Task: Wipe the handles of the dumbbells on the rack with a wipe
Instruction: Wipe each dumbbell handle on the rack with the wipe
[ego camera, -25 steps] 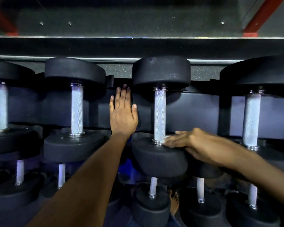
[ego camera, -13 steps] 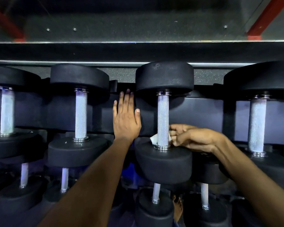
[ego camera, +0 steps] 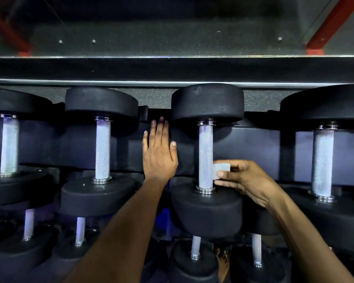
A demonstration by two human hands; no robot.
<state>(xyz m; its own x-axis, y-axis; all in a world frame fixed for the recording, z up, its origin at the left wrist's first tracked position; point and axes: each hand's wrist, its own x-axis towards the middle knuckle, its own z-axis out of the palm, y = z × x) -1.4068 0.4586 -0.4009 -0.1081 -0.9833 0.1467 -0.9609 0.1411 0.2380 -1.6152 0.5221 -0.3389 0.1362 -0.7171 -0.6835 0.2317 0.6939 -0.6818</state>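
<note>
While the right hand (ego camera: 247, 180) pinches a small folded wipe (ego camera: 222, 170) between thumb and curled fingers, the wipe's free edge sits against the right side of the knurled handle (ego camera: 205, 156) of the dumbbell (ego camera: 206, 209) nearest the fingertips, low on the shaft and just above the chrome collar. Wipe: light, soft, limp; judged to bunch or slip off the knurl unless pinched close to the contact edge, as it is here. Handle: stiff steel, rough-textured, so it should drag on the wipe, not slide. Dumbbell looks heavy and seated in the rack (ego camera: 253, 152); no need to lift it, best worked by wrapping the wipe round the shaft and running along it. Most of the shaft lies beyond the fingertips, toward the far weight head; the near head lies under the heel of the hand. Left hand (ego camera: 158, 158): flat, fingers straight and together, holding nothing, resting on the dark rack panel, its thumb side near that handle but not touching. Neighbouring handle (ego camera: 103, 150) lies off its little-finger side, well apart.
</note>
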